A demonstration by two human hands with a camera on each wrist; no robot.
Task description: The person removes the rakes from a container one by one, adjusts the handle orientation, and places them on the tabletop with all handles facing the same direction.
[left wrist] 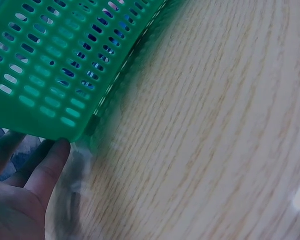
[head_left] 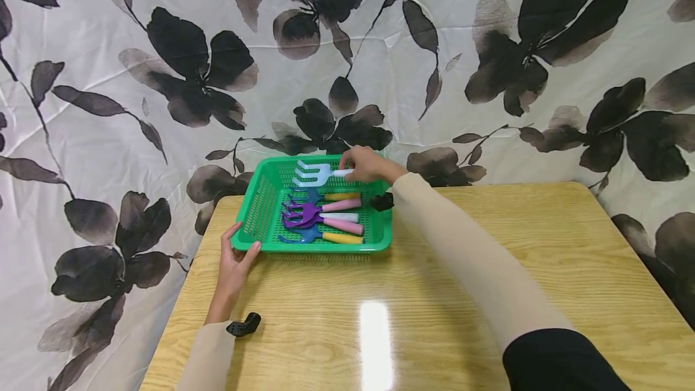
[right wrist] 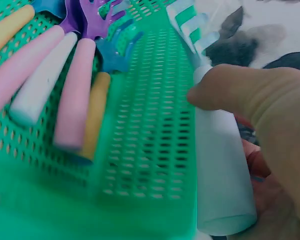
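Note:
My right hand (head_left: 369, 165) grips a hand rake (head_left: 315, 174) with a pale blue head and a whitish handle, held over the back of a green plastic basket (head_left: 315, 247). The right wrist view shows my thumb laid across the rake's handle (right wrist: 222, 165). At the basket's front left corner, my left hand (head_left: 234, 264) holds the rim between thumb and fingers. Inside lie several more hand rakes: purple heads (head_left: 309, 215) with pink handles, blue heads (head_left: 307, 234) with yellow handles, and a white handle (head_left: 339, 217) whose head is partly covered.
The basket stands on a light wooden table (head_left: 434, 318), near its back edge. Behind the table hangs a white cloth (head_left: 423, 89) with dark flowers. A bright reflection lies on the tabletop in front of the basket.

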